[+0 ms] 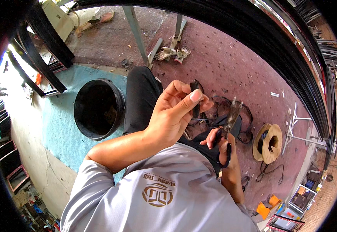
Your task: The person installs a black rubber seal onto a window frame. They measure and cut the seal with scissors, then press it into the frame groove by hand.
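My left hand (170, 112) is raised in front of my chest, thumb and fingers pinched on a short piece of black strip (195, 112). From there a thin black strip appears to run down behind the fingers, though its path is partly hidden. Lower and to the right, my right hand (223, 147) has its fingers through the black handles of a pair of scissors (234, 116). The worn metal blades point away from me and stand slightly apart, clear of the left hand.
A black bucket (98, 110) stands on a blue mat (58, 131) to my left. On the reddish floor lie loops of black strip (247, 121), a cardboard spool (270, 143) and a pair of work gloves (166, 53). Long black profiles (253, 34) span the far right side.
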`<state>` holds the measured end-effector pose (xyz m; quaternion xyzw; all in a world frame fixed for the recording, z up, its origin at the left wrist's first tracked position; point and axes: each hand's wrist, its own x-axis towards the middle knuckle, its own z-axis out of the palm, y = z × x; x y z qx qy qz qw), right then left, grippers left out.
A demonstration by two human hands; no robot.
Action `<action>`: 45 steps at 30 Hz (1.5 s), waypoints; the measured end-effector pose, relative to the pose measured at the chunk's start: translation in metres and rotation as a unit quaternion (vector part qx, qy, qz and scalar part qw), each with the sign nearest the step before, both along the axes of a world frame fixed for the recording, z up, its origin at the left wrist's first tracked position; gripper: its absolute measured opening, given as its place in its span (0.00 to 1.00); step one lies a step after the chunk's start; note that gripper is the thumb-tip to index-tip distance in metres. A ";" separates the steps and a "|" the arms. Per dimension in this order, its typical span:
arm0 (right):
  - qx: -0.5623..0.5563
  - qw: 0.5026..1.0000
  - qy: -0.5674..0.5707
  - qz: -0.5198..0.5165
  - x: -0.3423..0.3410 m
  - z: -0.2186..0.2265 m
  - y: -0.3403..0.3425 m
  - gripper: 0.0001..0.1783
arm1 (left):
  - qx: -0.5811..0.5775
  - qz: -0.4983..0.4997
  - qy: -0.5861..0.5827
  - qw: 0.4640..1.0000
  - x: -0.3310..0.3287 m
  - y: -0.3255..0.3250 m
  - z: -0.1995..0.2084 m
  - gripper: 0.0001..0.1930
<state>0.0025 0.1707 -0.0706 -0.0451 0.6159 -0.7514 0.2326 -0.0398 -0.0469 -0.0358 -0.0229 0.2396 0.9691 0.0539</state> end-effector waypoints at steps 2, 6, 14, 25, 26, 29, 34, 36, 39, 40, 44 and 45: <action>0.001 1.000 -0.012 -0.007 0.002 0.001 0.000 0.38 | -0.028 -0.020 -0.023 0.999 0.003 -0.001 0.003 0.04; 0.034 0.999 0.009 -0.019 0.005 0.010 0.000 0.38 | -0.053 -0.036 -0.034 0.997 0.007 0.002 0.004 0.04; 0.122 0.992 0.017 0.036 0.006 0.024 0.009 0.32 | -0.112 -0.066 -0.058 0.990 0.012 0.007 0.003 0.05; 0.191 0.978 -0.019 0.084 0.005 0.032 0.011 0.34 | -0.120 -0.060 -0.083 0.987 0.013 0.012 -0.009 0.06; 0.191 0.977 -0.033 0.084 0.005 0.035 0.009 0.34 | -0.120 -0.060 -0.086 0.987 0.013 0.012 -0.009 0.07; 0.193 0.977 -0.036 0.088 0.004 0.034 0.008 0.35 | -0.124 -0.054 -0.087 0.987 0.014 0.012 -0.013 0.05; 0.221 0.970 -0.023 0.102 0.002 0.035 0.006 0.34 | -0.107 -0.050 -0.089 0.989 0.015 0.011 -0.017 0.05; 0.233 0.967 0.021 0.097 0.003 0.029 0.006 0.34 | -0.102 -0.052 -0.090 0.989 0.015 0.011 -0.017 0.05; 0.236 0.966 0.002 0.107 0.003 0.030 0.007 0.34 | -0.096 -0.062 -0.090 0.989 0.015 0.009 -0.016 0.05; 0.230 0.967 -0.006 0.107 0.002 0.033 0.005 0.34 | -0.095 -0.062 -0.089 0.989 0.014 0.008 -0.015 0.04; 0.207 0.973 -0.019 0.104 0.001 0.039 0.001 0.36 | -0.069 -0.057 -0.091 0.992 0.014 0.009 -0.017 0.06; 0.199 0.974 -0.017 0.106 0.001 0.038 0.002 0.37 | -0.082 -0.061 -0.084 0.991 0.014 0.009 -0.019 0.06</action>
